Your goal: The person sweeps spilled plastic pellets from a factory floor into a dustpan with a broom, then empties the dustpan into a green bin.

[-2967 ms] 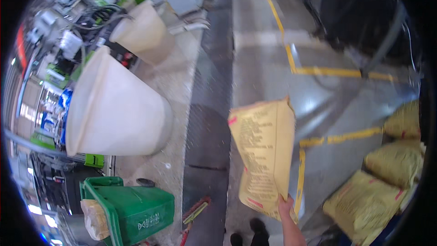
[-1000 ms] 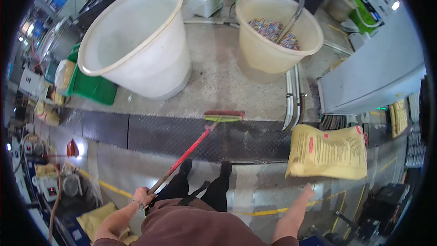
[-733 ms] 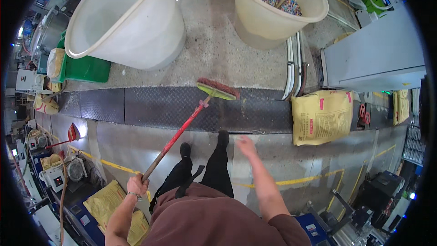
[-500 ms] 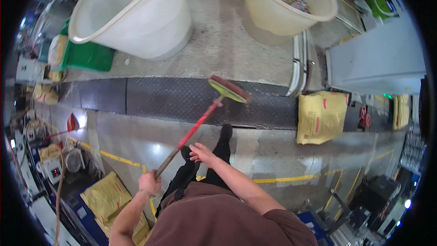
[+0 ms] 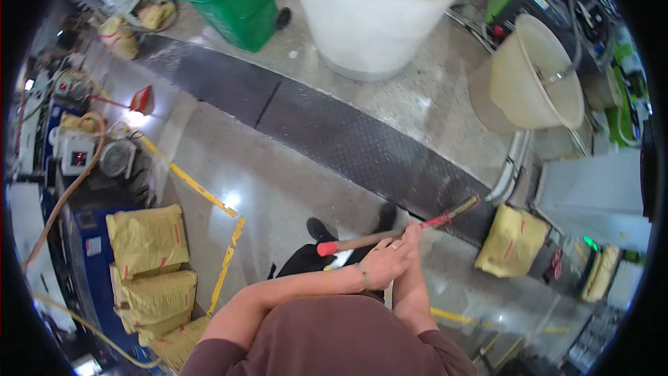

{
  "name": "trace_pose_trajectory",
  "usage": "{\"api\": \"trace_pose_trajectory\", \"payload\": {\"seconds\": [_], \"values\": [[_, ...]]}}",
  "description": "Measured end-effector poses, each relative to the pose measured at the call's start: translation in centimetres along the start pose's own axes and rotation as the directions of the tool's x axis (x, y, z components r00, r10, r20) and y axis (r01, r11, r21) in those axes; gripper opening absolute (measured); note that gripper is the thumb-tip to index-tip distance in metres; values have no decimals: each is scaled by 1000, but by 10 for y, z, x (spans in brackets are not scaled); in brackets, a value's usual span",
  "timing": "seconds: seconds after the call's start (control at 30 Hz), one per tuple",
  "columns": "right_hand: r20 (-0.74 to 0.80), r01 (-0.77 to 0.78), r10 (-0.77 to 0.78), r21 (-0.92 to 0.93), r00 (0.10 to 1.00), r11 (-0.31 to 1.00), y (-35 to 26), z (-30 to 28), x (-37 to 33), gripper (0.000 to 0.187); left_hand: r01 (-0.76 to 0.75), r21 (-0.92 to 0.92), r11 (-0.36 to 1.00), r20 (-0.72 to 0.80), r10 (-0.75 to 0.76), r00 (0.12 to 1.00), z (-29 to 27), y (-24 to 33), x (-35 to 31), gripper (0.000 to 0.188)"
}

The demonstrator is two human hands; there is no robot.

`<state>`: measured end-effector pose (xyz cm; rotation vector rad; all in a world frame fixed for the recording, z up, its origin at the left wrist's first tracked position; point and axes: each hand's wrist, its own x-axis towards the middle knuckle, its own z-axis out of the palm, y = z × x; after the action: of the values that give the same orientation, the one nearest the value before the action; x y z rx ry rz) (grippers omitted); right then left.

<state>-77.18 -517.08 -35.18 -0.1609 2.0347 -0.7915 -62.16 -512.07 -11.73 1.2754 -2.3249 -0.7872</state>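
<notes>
A push broom (image 5: 369,240) is held slantwise in front of the person's waist, its handle's red end to the left and its narrow head pointing up and right, over a dark chequered floor strip (image 5: 334,129). The right hand (image 5: 412,234) has its fingers closed around the handle. The left hand (image 5: 386,264), with a bracelet at the wrist, lies across the right wrist just below the handle; whether its fingers grip anything, I cannot tell. Near the broom head, to its right, stands a yellow paper sack (image 5: 511,242). Beyond the strip are a large white tub (image 5: 379,28), a smaller beige tub (image 5: 504,90) to its right and a green wheeled bin (image 5: 240,10) to its left. Farther left are a red dustpan (image 5: 142,100) and, nearer the person, piled yellow sacks (image 5: 149,244).
</notes>
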Motion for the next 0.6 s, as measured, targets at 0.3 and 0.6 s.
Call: {"api": "trace_pose_trajectory", "payload": {"seconds": [0.3, 0.6], "values": [[-126, -103, 85, -145, 988, 984, -31, -115, -7, 10, 468, -149, 871, 62, -464, 884, -62, -131, -229, 26], [148, -285, 305, -138, 941, 948, 36, -74, -40, 13, 809, -525, -267, 281, -951, -131, -79, -213, -435, 22]]}}
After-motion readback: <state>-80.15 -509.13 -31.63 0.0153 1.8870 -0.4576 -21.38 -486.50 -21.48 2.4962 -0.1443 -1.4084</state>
